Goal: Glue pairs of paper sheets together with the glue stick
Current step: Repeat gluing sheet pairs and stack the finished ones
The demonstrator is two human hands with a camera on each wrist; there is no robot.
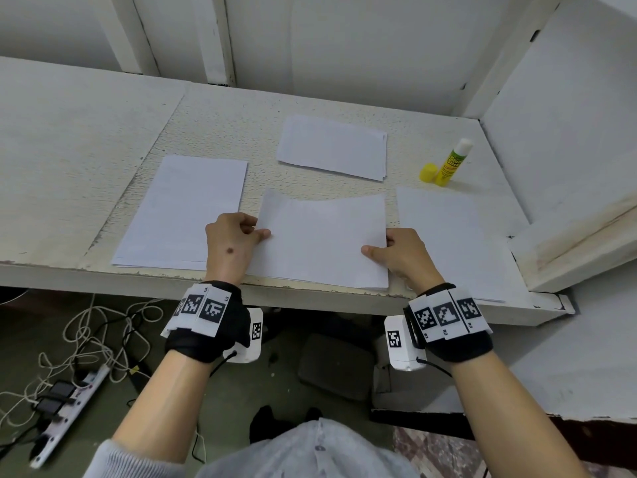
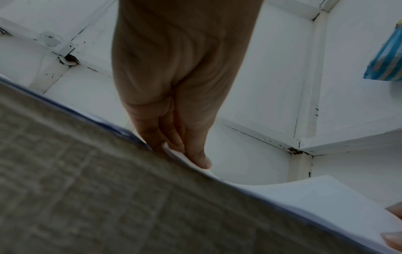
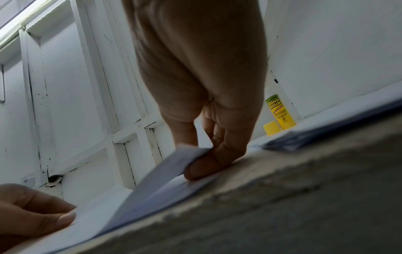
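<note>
White paper sheet [image 1: 322, 239] at desk centre is pinched at both side edges: left hand [image 1: 231, 244] at 9 o'clock, right hand [image 1: 401, 253] at 3 o'clock, far edge lifted. Uncapped yellow glue stick [image 1: 453, 163] is stood at 2 o'clock, yellow cap [image 1: 428, 173] beside it.

The yellow glue stick [image 3: 280, 111], standing uncapped on the tabletop [image 1: 213, 112], bears the green words "Glue Stick" on its label; the finer print beneath is too small to read. The wristbands [image 1: 444, 317] carry black-and-white coded squares with small tags, "R2" legible on the right one.
</note>
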